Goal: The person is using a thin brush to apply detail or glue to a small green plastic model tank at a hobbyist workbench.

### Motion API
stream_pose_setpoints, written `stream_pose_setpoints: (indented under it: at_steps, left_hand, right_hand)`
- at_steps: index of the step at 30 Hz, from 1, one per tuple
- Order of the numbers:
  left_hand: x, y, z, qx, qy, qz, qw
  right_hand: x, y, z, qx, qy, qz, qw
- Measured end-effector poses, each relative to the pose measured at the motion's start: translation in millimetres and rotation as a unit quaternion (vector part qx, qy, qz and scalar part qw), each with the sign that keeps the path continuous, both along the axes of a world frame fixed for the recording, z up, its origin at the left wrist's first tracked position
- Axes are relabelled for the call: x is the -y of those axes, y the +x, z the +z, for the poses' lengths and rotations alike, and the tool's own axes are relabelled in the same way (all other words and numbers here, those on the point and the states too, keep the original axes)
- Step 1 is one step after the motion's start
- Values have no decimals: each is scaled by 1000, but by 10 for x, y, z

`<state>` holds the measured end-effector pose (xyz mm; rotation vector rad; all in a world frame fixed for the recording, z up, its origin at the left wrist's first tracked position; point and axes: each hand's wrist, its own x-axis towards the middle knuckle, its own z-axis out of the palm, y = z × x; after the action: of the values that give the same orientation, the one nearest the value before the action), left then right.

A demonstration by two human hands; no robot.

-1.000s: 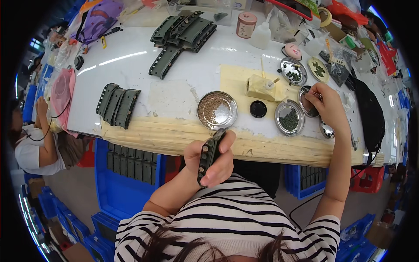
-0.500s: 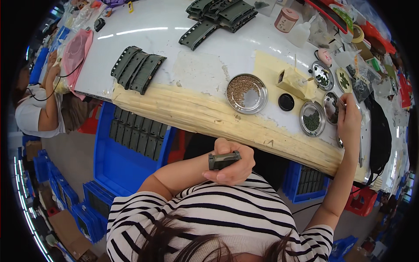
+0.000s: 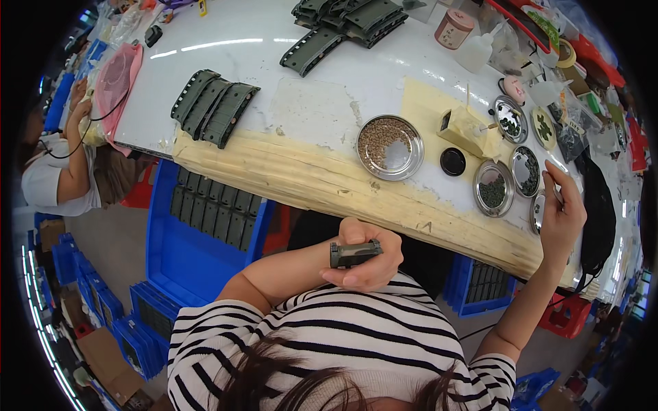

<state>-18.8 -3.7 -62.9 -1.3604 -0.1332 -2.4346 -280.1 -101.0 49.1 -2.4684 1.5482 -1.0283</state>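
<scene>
Close to my chest, my left hand is wrapped round a dark green, magazine-shaped case, one narrow side facing up. My right hand is raised at the right end of the table with thumb and forefinger pinched together; anything between the tips is too small to make out. Beside it are a steel dish of small dark parts and a lower steel dish, partly hidden by the hand. Another steel dish holds small dark green pieces, and a wider one holds small copper-coloured pieces.
Similar green cases lie in a row and in a pile on the table. A blue crate with more cases stands below the left edge. A yellow block and black lid sit among the dishes. Another person sits far left.
My right hand has drawn back from the steel dish of dark parts, moving right and toward me, so that dish shows more fully. My left hand keeps its hold on the case.
</scene>
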Motion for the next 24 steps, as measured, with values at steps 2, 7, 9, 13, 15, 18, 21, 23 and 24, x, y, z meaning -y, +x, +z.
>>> stream_pose_setpoints:
  at_steps: [2,7,9,13,15,18,21,23,24]
  left_hand:
    - [-1,5,2,-1,-2,4,1000]
    - [-6,-17,-1,-21,-11,31,999]
    - [-2,-15,2,-9,-12,30,999]
    - [-79,120,149,197,54,111,973]
    - [-86,257,376,430,73,227,871]
    - [-135,224,687,621,96,394,671]
    - [-108,155,774,664,75,467,579]
    - [-114,112,767,676,54,488,550]
    - [-126,113,764,670,49,488,557]
  right_hand:
    - [-38,-7,17,4,26,-26,999]
    - [-96,26,-11,54,-9,-6,998]
    - [-154,93,47,45,-32,8,998]
    - [-344,236,110,118,-18,25,992]
    - [-494,302,98,164,-15,10,986]
    - [-668,571,46,242,58,47,967]
    - [-763,765,-1,261,93,71,958]
    - [-767,821,-54,254,105,88,957]
    - [-759,853,-77,250,104,99,958]
